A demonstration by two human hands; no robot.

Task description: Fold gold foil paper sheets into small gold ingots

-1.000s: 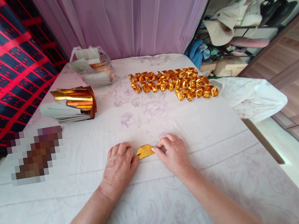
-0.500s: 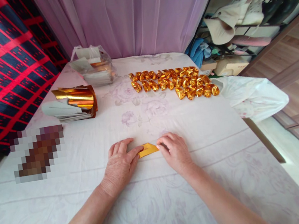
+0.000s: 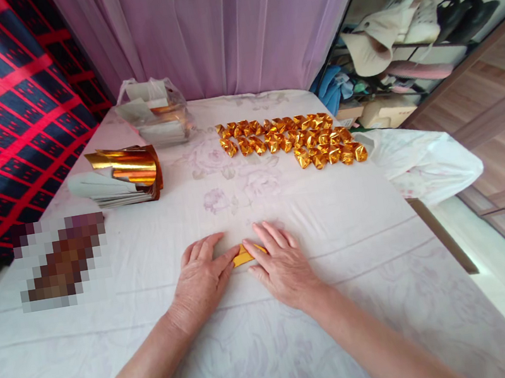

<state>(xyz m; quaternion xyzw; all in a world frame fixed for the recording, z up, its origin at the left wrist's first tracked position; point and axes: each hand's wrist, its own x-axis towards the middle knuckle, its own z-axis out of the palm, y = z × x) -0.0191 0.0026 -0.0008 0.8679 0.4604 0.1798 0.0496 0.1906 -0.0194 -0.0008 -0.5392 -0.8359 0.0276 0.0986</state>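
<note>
A folded strip of gold foil paper (image 3: 243, 257) lies flat on the cloth-covered table, partly hidden by fingers at both ends. My left hand (image 3: 201, 270) rests palm down at its left end, fingers stretched out and the thumb pressing on the paper. From the right, my right hand (image 3: 281, 264) lies over the paper's other end, its fingers spread and flat. Beyond both hands, several folded gold foil pieces (image 3: 300, 140) stand in rows.
A stack of gold foil sheets with pale backs (image 3: 125, 174) sits at the left. Behind it is a clear plastic bag (image 3: 156, 111) of more sheets. A pixelated patch covers something at far left. A white plastic bag (image 3: 430, 161) hangs by the table's right edge.
My right hand has gone from pinching the strip's right tip to lying flat across it, shifting left. My left hand stays in place. More of the paper's right end is covered.
</note>
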